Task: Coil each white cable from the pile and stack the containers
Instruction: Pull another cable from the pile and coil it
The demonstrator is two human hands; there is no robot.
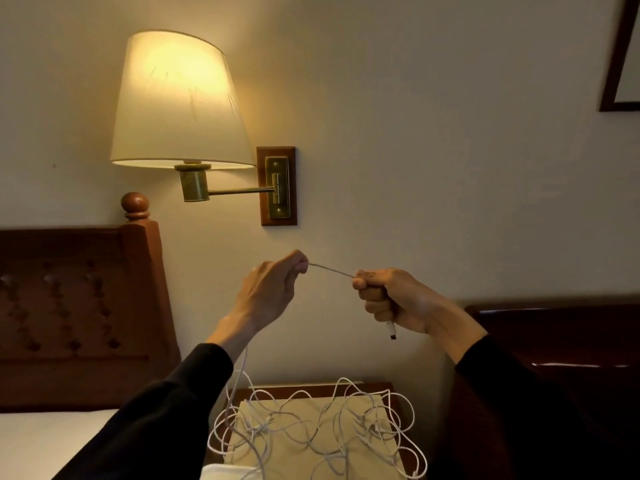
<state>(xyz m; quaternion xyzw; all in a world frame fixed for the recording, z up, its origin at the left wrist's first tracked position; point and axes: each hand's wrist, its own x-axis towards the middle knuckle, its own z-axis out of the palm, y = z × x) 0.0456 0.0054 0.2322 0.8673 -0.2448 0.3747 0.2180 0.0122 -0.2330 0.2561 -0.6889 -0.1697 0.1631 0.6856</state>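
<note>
Both hands are raised in front of the wall with one white cable [330, 270] stretched taut between them. My left hand [273, 289] pinches the cable between thumb and fingertips; from it the cable drops past my left wrist to the pile. My right hand [388, 299] is a fist around the cable's end, and the plug [391, 330] sticks out below the fist. A tangled pile of white cables [318, 431] lies on a tan sheet on the nightstand [311, 389] below. A white container edge [228, 472] shows at the bottom.
A lit wall lamp [180, 98] on a brass arm hangs above left. A wooden headboard [79, 306] and white bed [41, 441] are at left, a dark wooden headboard [561, 341] at right, a picture frame [620, 64] at top right.
</note>
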